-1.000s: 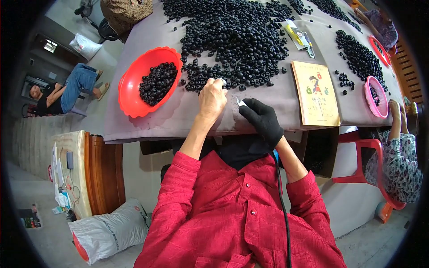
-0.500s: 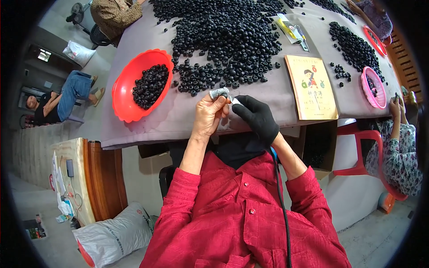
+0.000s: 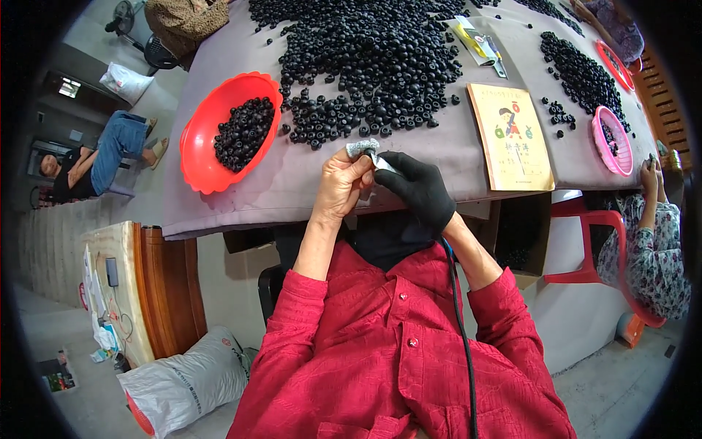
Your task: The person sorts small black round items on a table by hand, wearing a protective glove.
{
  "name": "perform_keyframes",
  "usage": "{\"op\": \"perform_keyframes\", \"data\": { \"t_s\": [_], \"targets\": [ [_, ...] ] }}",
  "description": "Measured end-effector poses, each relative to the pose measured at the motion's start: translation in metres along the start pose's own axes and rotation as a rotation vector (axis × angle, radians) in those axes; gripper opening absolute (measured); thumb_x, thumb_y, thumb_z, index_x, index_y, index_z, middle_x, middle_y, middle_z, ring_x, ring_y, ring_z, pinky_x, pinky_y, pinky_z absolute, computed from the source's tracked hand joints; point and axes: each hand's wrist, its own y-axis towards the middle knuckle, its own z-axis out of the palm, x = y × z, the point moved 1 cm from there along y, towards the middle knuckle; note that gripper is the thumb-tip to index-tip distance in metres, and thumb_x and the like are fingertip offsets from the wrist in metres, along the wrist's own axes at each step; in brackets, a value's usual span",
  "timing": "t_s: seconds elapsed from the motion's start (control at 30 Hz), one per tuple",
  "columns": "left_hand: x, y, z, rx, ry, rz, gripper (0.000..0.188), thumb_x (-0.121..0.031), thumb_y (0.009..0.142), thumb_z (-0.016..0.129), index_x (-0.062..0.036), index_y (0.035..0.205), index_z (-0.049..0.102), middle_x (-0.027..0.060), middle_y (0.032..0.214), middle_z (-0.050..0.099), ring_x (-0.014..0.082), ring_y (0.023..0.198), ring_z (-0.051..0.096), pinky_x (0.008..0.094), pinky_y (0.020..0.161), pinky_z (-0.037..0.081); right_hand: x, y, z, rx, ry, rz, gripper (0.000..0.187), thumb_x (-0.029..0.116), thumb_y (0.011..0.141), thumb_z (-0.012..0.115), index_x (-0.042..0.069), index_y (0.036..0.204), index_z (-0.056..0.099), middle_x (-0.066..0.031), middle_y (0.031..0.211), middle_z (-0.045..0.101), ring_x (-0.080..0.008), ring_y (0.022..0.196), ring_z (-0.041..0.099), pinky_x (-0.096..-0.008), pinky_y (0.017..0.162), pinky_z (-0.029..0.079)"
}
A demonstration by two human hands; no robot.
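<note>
My left hand (image 3: 342,183), bare with a grey wrap (image 3: 362,148) on a finger, is pinched closed over the table's near edge. What it holds is hidden by the fingers. My right hand (image 3: 423,189), in a black glove, meets it fingertip to fingertip. It is closed on a small whitish flat tool (image 3: 383,162), whose tip reaches the left fingers. Beyond both hands spreads a big heap of small black round pieces (image 3: 365,80), many with a hollow at one end. To the left, a red scalloped bowl (image 3: 201,162) holds several of the same pieces.
A yellow booklet (image 3: 537,172) lies right of my hands, with a yellow-and-clear package (image 3: 475,44) beyond it. Farther right are another black heap (image 3: 581,73), a pink basket (image 3: 621,157) and a co-worker's hand (image 3: 649,175). A black cord (image 3: 464,344) hangs down my front.
The dark round piece that showed at my left fingertips is out of sight now. My hands stay together, and the grey-wrapped finger has tilted slightly. The view has shifted a little.
</note>
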Motion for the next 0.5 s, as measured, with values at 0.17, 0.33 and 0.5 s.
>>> {"op": "perform_keyframes", "data": {
  "t_s": [0.17,0.33,0.5],
  "targets": [
    [0.0000,0.0002,0.0005,-0.015,-0.003,-0.028,0.014,-0.008,0.083,0.060,-0.0024,0.095,0.061,0.0018,0.072,0.059,0.0062,0.054,0.050,0.0176,0.048,0.039,0.0016,0.0006,-0.0009,0.009,-0.031,-0.001,0.036,0.024,0.081,0.062,0.001,0.109,0.057,-0.0135,0.096,0.064,-0.0131,0.087,0.061,-0.0285,0.075,0.047],
    [0.0003,0.0008,0.0009,-0.009,0.011,-0.036,0.015,-0.008,0.083,0.060,-0.0014,0.097,0.061,0.0019,0.072,0.060,0.0059,0.054,0.049,0.0176,0.048,0.038,0.0036,0.0008,-0.0011,0.013,-0.051,0.005,0.037,0.024,0.082,0.061,0.001,0.111,0.057,-0.0138,0.095,0.064,-0.0133,0.086,0.061,-0.0287,0.074,0.047],
    [0.0022,0.0011,-0.0003,-0.009,-0.004,-0.023,0.015,-0.008,0.085,0.058,-0.0006,0.098,0.061,0.0018,0.072,0.059,0.0058,0.053,0.048,0.0180,0.049,0.039,0.0004,0.0013,-0.0002,-0.001,-0.062,-0.008,0.038,0.026,0.083,0.060,0.001,0.111,0.057,-0.0135,0.089,0.065,-0.0136,0.080,0.062,-0.0292,0.070,0.048]
  ]
}}
